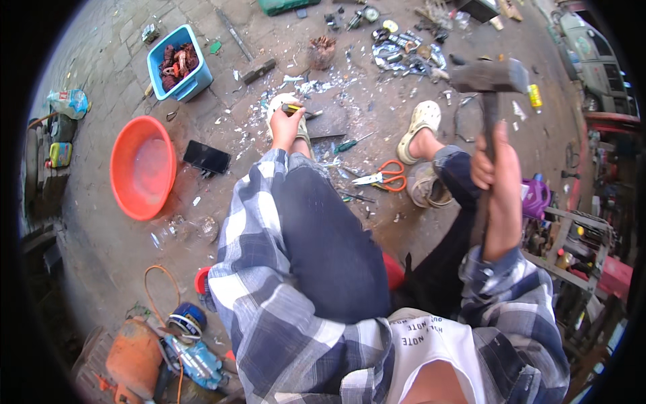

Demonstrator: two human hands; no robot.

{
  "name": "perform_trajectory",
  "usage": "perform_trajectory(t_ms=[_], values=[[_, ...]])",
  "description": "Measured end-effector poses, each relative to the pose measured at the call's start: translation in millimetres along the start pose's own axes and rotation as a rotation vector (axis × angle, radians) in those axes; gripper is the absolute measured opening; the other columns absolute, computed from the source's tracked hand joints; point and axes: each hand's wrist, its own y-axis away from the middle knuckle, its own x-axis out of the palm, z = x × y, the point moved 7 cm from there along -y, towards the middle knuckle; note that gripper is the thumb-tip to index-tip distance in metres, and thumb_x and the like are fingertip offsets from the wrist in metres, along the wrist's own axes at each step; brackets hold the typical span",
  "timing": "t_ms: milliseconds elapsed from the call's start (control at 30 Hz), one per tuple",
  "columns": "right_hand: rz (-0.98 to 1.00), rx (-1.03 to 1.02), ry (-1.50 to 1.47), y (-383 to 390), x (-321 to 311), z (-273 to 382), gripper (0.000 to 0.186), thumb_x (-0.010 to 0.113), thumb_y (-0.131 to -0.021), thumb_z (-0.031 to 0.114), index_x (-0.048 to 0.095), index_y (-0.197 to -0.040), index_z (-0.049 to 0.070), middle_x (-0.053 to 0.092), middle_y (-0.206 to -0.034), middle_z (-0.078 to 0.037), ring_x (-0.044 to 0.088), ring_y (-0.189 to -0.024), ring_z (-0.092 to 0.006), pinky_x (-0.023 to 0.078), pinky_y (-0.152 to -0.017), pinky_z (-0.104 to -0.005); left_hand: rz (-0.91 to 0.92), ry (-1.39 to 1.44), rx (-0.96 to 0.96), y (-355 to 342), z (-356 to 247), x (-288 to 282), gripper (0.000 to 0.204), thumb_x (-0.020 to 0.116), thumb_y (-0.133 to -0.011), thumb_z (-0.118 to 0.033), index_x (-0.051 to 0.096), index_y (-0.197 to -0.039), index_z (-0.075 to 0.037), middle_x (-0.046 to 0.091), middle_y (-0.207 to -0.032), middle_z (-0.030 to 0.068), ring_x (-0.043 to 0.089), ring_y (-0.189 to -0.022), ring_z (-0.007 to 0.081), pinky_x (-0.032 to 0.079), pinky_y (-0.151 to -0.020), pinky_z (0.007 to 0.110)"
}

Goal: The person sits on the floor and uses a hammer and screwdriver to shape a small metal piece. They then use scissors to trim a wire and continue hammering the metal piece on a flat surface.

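Observation:
My right hand [499, 185] is wrapped round the handle of a heavy hammer [491, 77], raised on the right with its head up. Low by my left shoe, my left hand [287, 129] grips a short tool with a yellow-and-black end [291, 108]; its exact kind is mostly hidden by the fingers. A dark flat block [328, 122] lies just right of that hand. Between my feet are a green-handled screwdriver [352, 143] and orange-handled scissors [385, 178].
A red basin [116, 168] and a blue bin [197, 87] of copper-coloured windings stand left. A phone [206, 157] lies near the basin. Another hammer [259, 71] rests on the ground. Metal scraps [404, 52] are scattered ahead. A cluttered rack [572, 242] stands right.

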Motion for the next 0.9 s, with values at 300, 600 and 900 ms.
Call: perform_trajectory(t_ms=[300,600,900], values=[[-0.270,-0.123,-0.136,132.1,-103.1,41.4,0.046,0.046,-0.097,0.053,0.048,-0.083,0.009,0.030,-0.053,0.008,0.026,-0.038,-0.0028,0.019,-0.034,-0.0196,0.200,-0.110,0.039,-22.9,24.7,16.1,0.020,0.068,-0.086,-0.013,0.066,-0.102,-0.002,0.067,-0.078,0.0052,0.060,-0.066,0.0106,0.049,-0.061,0.025],[-0.212,0.001,-0.125,113.9,-88.8,-2.9,0.045,0.046,-0.097,0.052,0.048,-0.083,0.009,0.028,-0.053,0.008,0.024,-0.039,-0.0026,0.018,-0.036,-0.0195,0.246,-0.206,0.137,-11.1,15.5,18.6,0.023,0.070,-0.084,-0.012,0.067,-0.104,-0.002,0.068,-0.080,0.0086,0.060,-0.065,0.0142,0.048,-0.062,0.030],[-0.126,0.047,-0.009,60.9,-46.7,-10.4,0.048,0.042,-0.098,0.053,0.049,-0.085,0.008,0.031,-0.053,0.008,0.026,-0.039,-0.0026,0.020,-0.036,-0.0199,0.217,-0.292,0.163,7.7,-14.0,16.1,0.030,0.071,-0.083,-0.018,0.065,-0.107,-0.002,0.069,-0.097,0.0176,0.066,-0.090,0.0299,0.050,-0.080,0.036]])
